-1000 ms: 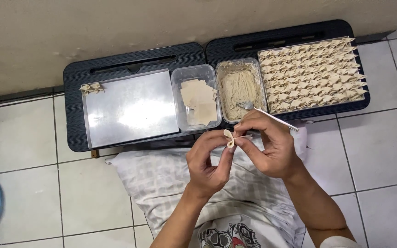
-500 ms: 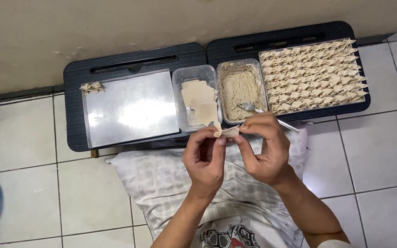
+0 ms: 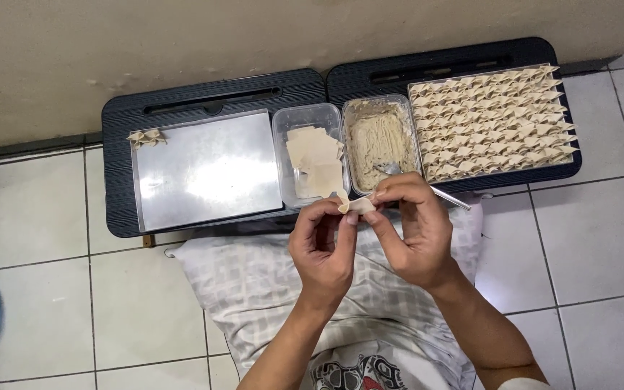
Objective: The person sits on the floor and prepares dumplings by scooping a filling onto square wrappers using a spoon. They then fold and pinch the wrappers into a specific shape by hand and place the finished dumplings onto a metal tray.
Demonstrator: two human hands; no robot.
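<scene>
Your left hand and right hand both pinch one small dumpling between fingertips, held just above the wrapper tub. Press the edges evenly; keep the spoon clear of the filling tub.

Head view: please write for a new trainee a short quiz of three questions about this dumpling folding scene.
1. True or false: both hands pinch one folded dumpling wrapper.
2. Which hand also holds the spoon? A) left hand B) right hand
3. Fill in: the steel tray carries folded dumplings only at its far ____ corner.

Key: 1 true; 2 B; 3 left. The tray of finished dumplings on the right is nearly full.
</scene>
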